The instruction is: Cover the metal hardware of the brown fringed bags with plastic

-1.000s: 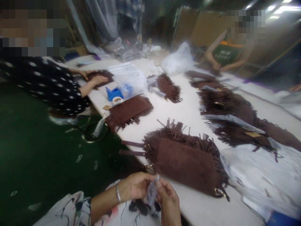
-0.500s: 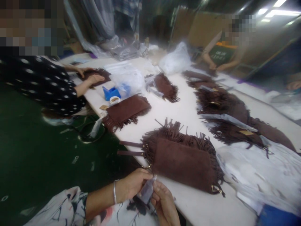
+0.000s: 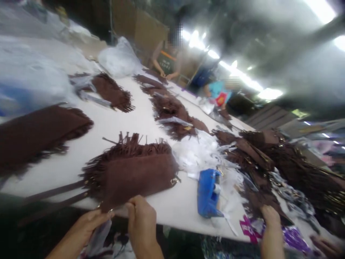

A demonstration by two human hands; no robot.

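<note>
A brown suede fringed bag [image 3: 134, 172] lies on the white table [image 3: 172, 205] right in front of me, its two straps trailing off to the left. My left hand [image 3: 87, 225] is closed at the bag's near corner, pinching a small clear plastic bag [image 3: 98, 237] that hangs below the table edge. Beside it, my right hand [image 3: 141, 219] has its fingers curled against the bag's near edge, thumb by the metal ring. The picture is smeared by motion.
A blue tape dispenser [image 3: 208, 192] stands just right of the bag among white plastic wrappers [image 3: 202, 154]. Another person's hand [image 3: 269, 219] rests at the lower right near a heap of brown fringed bags [image 3: 283, 162]. More bags lie across the table, with people at the far end.
My view has swung to the right, and the person in the dotted top is out of sight. My hands have moved up from my lap to the bag's near edge with the plastic bag.
</note>
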